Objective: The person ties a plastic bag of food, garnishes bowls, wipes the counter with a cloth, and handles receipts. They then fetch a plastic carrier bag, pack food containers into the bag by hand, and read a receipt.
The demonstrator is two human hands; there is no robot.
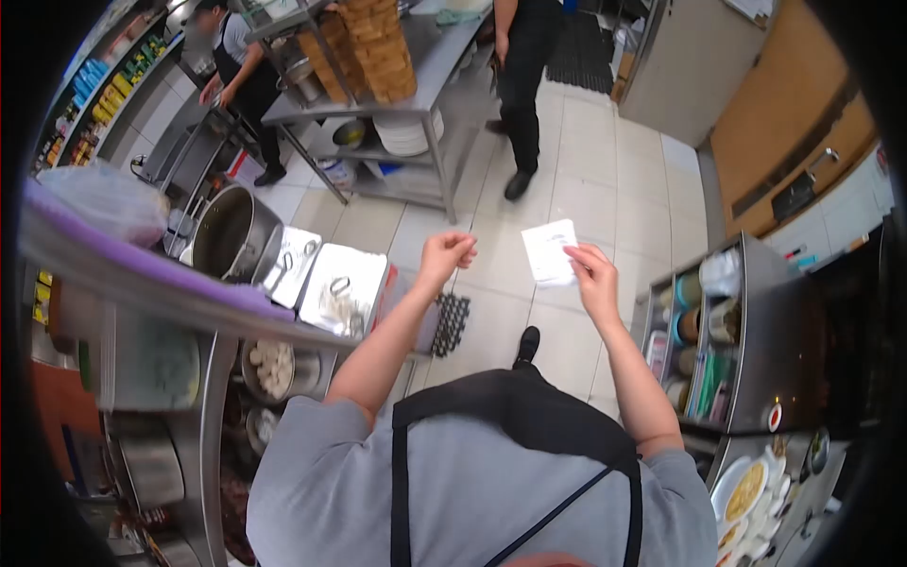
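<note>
A white slip of paper (pixel 548 253) hangs from my right hand (pixel 595 276), pinched at its right edge between thumb and fingers. Faint marks show on the paper. Over the tiled floor, left of the paper, my left hand (pixel 447 258) is raised with its fingers curled together; whether something small is between them is too small to tell. Nearest to it on the left are two metal-lidded containers (pixel 342 283) beside a large steel pot (pixel 227 231).
Ahead stands a steel table (pixel 439 80) with stacked baskets (pixel 378 47). One person (pixel 520 94) stands beside it, another (pixel 248 71) works at the back left. A shelf unit (pixel 746 312) and dishes of food (pixel 746 491) are on the right. Bowls (pixel 304 370) sit at lower left.
</note>
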